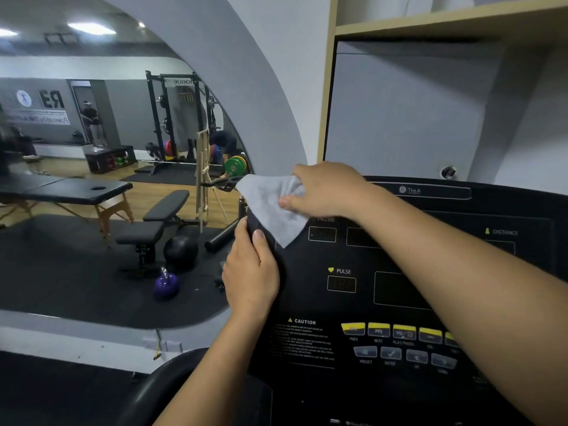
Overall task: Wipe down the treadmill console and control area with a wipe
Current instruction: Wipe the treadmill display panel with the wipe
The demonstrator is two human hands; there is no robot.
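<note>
The black treadmill console [362,302] fills the lower right, with dark displays, yellow and grey buttons [399,332] and a caution label. A pale grey wipe [270,207] lies spread over the console's upper left corner. My right hand [325,189] pinches the wipe at its top right and presses it on the console, arm reaching in from the right. My left hand [250,272] grips the console's left edge just below the wipe, thumb on the front face.
A large arched wall mirror [107,179] on the left reflects the gym: benches, a purple kettlebell, a squat rack. A wooden shelf [445,23] and white wall stand behind the console. A black handrail [147,392] curves at the bottom.
</note>
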